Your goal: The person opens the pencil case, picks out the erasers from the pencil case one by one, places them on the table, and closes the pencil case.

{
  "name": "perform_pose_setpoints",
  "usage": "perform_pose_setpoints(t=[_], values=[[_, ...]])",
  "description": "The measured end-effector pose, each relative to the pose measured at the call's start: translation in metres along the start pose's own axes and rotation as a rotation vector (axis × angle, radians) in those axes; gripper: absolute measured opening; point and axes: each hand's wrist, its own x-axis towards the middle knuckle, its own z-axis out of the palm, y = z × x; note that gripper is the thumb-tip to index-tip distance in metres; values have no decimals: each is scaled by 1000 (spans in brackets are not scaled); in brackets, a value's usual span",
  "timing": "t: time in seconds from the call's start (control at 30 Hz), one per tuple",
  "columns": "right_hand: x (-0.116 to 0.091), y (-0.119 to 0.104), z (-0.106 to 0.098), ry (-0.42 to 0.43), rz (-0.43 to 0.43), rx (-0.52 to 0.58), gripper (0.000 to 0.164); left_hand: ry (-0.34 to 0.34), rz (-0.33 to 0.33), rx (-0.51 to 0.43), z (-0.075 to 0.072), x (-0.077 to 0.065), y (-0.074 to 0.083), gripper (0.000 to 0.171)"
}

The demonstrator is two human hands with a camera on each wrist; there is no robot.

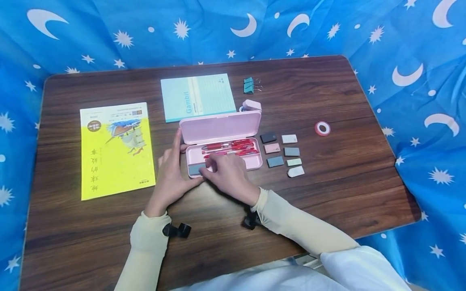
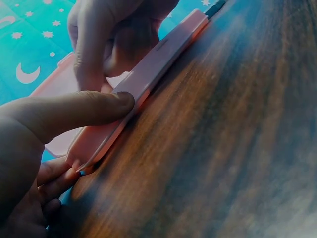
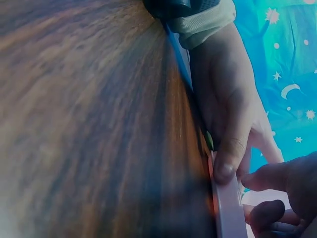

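A pink pencil case [image 1: 221, 128] lies with its lid raised in the head view, holding several red pens [image 1: 229, 147]. My left hand [image 1: 169, 178] grips its left end; in the left wrist view the thumb [image 2: 114, 106] presses on the front wall and fingers are at the back. A grey-blue eraser [image 1: 195, 169] sits in the case's front left compartment. My right hand [image 1: 229, 171] reaches over the front edge with curled fingers, thumb and index finger at the eraser's right end. The fingertips are partly hidden inside the case in the wrist views.
Several erasers [image 1: 284, 151] lie right of the case. Farther right is a red-rimmed tape roll [image 1: 318, 130]. Behind the case are a pale pink object [image 1: 252, 105], teal binder clips [image 1: 248, 85] and a light-blue notebook [image 1: 198, 97]. A yellow book [image 1: 116, 161] lies at left.
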Motion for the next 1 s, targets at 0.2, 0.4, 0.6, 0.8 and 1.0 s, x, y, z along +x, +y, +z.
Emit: perform_pose_setpoints(t=[0.2,0.4,0.6,0.8,1.0], values=[[3,-3,1,24,-3,68,27,-4,-7,-14,3,0,0,139],[5,-4,0,7,-29,167,26,-8,-11,-17,5,0,1,140],[-5,10,-12,31,-36,459,19,-14,-13,-29,7,0,3,140],[-28,44,-51,107,48,814,16,-13,-23,-22,4,0,4,143],[-54,93,-84,179,233,766,16,-22,-41,-11,0,1,3,144]])
